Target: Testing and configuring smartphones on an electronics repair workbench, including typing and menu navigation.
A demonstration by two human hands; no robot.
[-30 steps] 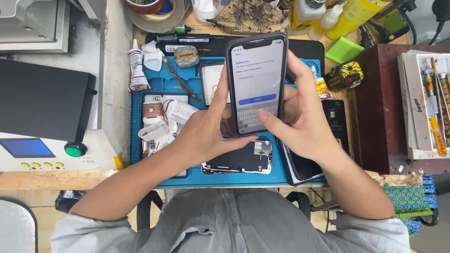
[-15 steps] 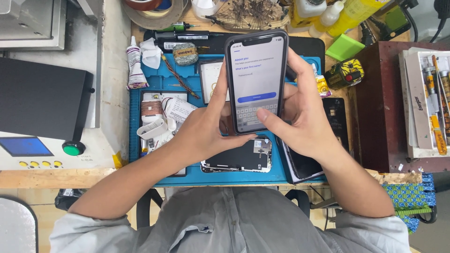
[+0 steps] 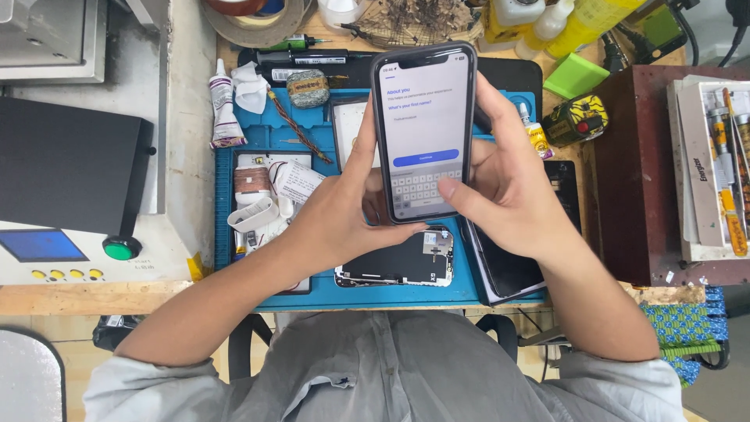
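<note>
I hold a black smartphone (image 3: 423,129) upright above the blue work mat (image 3: 391,293), its lit white screen showing a form with a blue button and an on-screen keyboard. My left hand (image 3: 340,211) grips the phone's left edge and lower back. My right hand (image 3: 508,184) wraps the right edge, with its thumb resting on the keyboard. Under the phone, on the mat, lies an opened phone body (image 3: 398,262) with bare insides. A dark phone screen (image 3: 512,266) lies at the mat's right edge, partly beneath my right wrist.
A white machine with a black lid (image 3: 70,168) and a green knob (image 3: 119,248) stands at left. Glue tube (image 3: 223,105), tape rolls (image 3: 258,19), bottles (image 3: 547,19) and small parts sit along the back. A dark red box (image 3: 637,180) with a tool tray (image 3: 711,164) is at right.
The screen has switched to a new form page. The phone and both hands have shifted slightly, and my right thumb stays on the keyboard.
</note>
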